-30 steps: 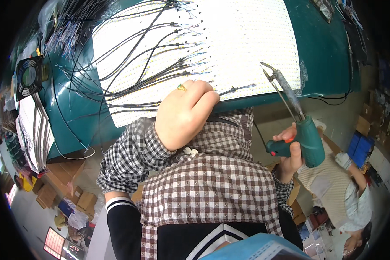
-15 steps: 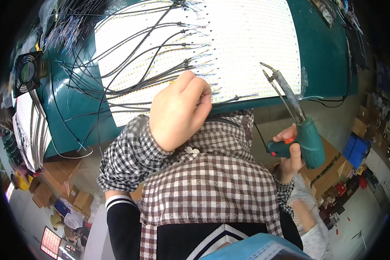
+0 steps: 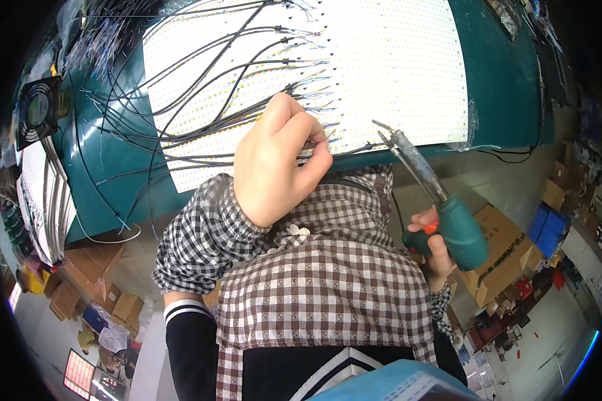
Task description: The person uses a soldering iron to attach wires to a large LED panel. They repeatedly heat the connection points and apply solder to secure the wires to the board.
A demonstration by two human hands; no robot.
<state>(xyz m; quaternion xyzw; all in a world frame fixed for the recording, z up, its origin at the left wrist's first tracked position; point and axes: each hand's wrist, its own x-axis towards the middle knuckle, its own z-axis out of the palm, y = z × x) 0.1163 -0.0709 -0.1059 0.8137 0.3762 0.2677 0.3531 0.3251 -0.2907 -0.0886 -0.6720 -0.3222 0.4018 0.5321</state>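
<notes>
My left hand (image 3: 282, 160) is closed in a pinch at the front edge of a white board (image 3: 401, 73) dotted with small yellowish parts. Whatever lies between its fingertips is hidden. Several black cables (image 3: 204, 159) run in from the left under this hand, and thin coloured wire ends (image 3: 320, 100) fan out just beyond it. Wrapped round the grip of a green soldering gun (image 3: 463, 234), my right hand (image 3: 435, 244) has a finger by the red trigger. The gun's metal tip (image 3: 384, 128) points up and left, over the board's front part, right of my left hand.
A green table (image 3: 502, 100) carries the board. At its left are a small black fan (image 3: 39, 112), a bundle of loose wires (image 3: 110, 47) and a stack of white boards (image 3: 43, 200). Cardboard boxes (image 3: 491, 247) stand below on the right.
My right hand has brought the soldering gun left, its tip now lower and closer to my left hand. The left hand has barely shifted and stays pinched.
</notes>
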